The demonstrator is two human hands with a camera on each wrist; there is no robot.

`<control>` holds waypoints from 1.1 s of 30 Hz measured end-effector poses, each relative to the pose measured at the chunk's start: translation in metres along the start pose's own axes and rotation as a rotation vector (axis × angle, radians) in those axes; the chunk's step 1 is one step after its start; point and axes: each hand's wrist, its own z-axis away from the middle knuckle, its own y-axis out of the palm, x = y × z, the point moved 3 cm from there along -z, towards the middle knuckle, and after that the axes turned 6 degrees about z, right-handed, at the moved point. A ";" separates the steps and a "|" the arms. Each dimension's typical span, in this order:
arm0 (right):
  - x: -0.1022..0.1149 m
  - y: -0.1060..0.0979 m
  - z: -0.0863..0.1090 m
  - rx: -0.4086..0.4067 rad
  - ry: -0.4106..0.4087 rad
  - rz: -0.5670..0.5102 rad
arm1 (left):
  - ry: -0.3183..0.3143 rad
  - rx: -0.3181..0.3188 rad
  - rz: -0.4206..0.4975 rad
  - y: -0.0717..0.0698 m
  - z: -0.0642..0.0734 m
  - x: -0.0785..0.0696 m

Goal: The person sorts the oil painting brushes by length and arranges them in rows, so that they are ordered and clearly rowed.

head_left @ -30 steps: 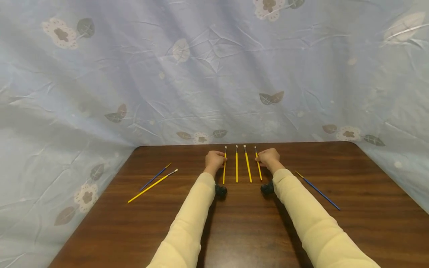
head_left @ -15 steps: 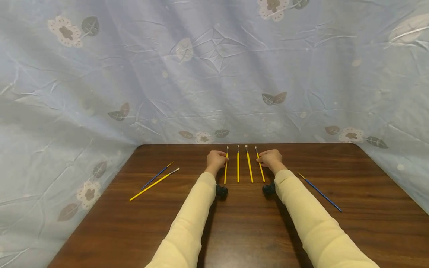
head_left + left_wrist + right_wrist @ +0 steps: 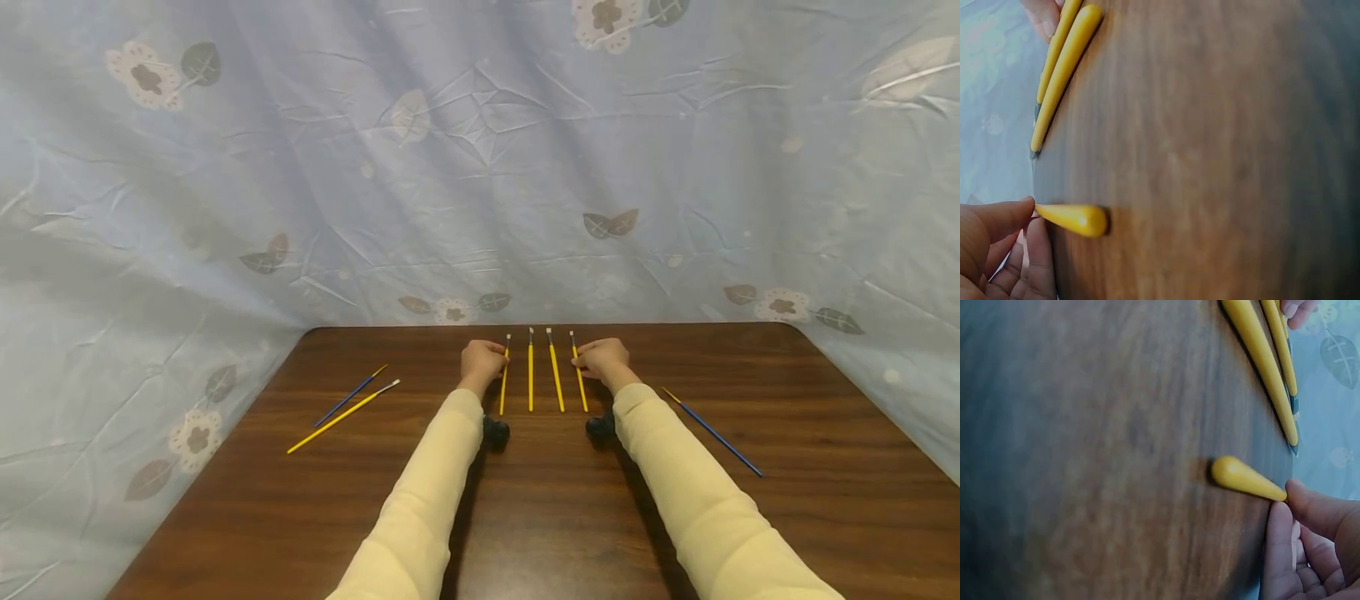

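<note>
Several yellow-handled paintbrushes lie in a row near the far edge of the table, bristles pointing away. My left hand (image 3: 482, 361) pinches the leftmost paintbrush (image 3: 504, 387) between thumb and fingers; its rounded handle end (image 3: 1085, 220) points at the left wrist camera. On the other side, my right hand (image 3: 602, 358) pinches the rightmost paintbrush (image 3: 581, 386), whose handle end (image 3: 1232, 472) shows large in the right wrist view. Between the hands lie two untouched paintbrushes, a left one (image 3: 531, 379) and a right one (image 3: 557, 379), roughly parallel and apart.
At the left of the brown wooden table (image 3: 540, 517) lie a thin blue paintbrush (image 3: 348, 397) and a longer yellow paintbrush (image 3: 341, 418), side by side. Another blue paintbrush (image 3: 716, 435) lies at the right. A floral curtain (image 3: 480, 208) hangs behind the far edge.
Both hands keep their pinch in nearly the same places. The near end of the right hand's paintbrush has swung slightly left since half a second ago. The head view has shifted a little.
</note>
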 end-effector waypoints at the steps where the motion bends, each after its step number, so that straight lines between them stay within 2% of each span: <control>1: 0.000 0.000 0.001 0.001 0.001 -0.004 | 0.002 -0.003 -0.006 0.000 0.000 0.000; 9: 0.000 0.003 0.001 0.016 -0.014 0.027 | 0.029 -0.028 -0.049 -0.001 -0.003 0.001; 21: -0.002 0.005 -0.002 0.026 -0.016 0.021 | 0.031 -0.035 -0.068 -0.003 -0.003 -0.001; 28: -0.001 0.001 0.000 0.021 -0.018 -0.016 | 0.028 -0.004 -0.010 -0.002 -0.004 0.000; 33: -0.002 -0.002 0.001 0.019 -0.018 -0.009 | -0.007 0.033 0.080 -0.001 -0.004 -0.003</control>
